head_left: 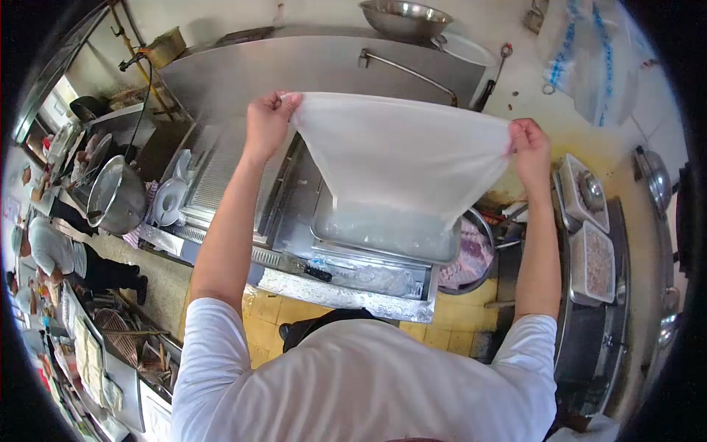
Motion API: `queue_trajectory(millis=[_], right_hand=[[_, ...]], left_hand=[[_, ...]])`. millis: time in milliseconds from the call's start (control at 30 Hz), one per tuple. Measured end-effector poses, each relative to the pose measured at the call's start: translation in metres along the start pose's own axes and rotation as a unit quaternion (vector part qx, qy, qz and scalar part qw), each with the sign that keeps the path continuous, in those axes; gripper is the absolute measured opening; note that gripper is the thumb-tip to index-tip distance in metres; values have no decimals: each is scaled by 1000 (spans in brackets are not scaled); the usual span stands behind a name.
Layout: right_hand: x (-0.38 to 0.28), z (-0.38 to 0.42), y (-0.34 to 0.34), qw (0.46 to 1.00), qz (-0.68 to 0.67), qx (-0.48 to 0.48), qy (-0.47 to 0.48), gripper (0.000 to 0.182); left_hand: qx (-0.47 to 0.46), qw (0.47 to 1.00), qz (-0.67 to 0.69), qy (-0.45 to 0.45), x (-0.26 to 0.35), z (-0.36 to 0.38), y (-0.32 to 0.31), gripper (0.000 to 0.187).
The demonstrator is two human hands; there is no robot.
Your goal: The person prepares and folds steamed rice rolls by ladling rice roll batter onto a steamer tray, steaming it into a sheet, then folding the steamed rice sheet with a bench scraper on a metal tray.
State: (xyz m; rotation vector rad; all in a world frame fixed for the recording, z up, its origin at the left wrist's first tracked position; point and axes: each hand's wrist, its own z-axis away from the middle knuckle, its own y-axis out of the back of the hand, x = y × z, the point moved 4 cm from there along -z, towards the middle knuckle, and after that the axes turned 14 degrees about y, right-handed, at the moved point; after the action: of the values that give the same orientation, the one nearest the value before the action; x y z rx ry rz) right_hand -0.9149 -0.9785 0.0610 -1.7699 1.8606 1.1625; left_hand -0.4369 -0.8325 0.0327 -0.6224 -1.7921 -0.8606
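A white cloth [401,147] is stretched out in the air between my two hands. My left hand [269,121] pinches its upper left corner, and my right hand [528,138] grips the upper right corner. The cloth's lower edge hangs down to a shallow metal tray [383,234] with whitish, wet-looking contents. Whether the cloth touches those contents is hard to tell. The tray rests on the steel counter [294,230] in front of me.
Raw meat [471,254] lies in a round basin right of the tray. White containers [593,261] stand at the far right. On the left are a metal pot [118,195] and a co-worker [55,247]. A steel bowl [406,18] sits at the back.
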Motion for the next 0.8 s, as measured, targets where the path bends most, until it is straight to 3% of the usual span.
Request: queue_trajectory(millis=[167, 233, 300, 367, 433, 467, 533, 600, 700, 800], right_hand=[[-57, -29, 5, 993, -107, 33, 47, 14], [-76, -38, -2, 962, -268, 32, 44, 22], [-106, -40, -9, 955, -290, 5, 57, 24], [-135, -43, -24, 949, -307, -21, 67, 27], [-159, -45, -38, 993, -92, 19, 68, 30], [-176, -45, -51, 993, -90, 20, 69, 30], [-217, -42, -82, 987, 63, 1, 149, 28], [-234, -41, -109, 985, 88, -1, 149, 26], [-252, -35, -161, 986, 96, -1, 139, 22], [-268, -24, -219, 991, 78, 21, 106, 19]], left_hand=[[-63, 971, 226, -51, 28, -15, 49, 17], [-67, 968, 236, -47, 38, -14, 74, 20], [-107, 960, 257, -39, 46, -13, 98, 22], [-84, 972, 211, -61, 46, -17, 124, 22], [-63, 981, 165, -82, 51, -15, 151, 22], [-19, 990, 97, -98, 54, -13, 165, 22], [24, 992, 31, -117, 53, -15, 192, 22], [121, 972, -6, -201, 49, -17, 229, 20], [182, 960, -49, -207, 44, -12, 287, 17], [133, 971, 40, -196, 13, -41, 347, 18]])
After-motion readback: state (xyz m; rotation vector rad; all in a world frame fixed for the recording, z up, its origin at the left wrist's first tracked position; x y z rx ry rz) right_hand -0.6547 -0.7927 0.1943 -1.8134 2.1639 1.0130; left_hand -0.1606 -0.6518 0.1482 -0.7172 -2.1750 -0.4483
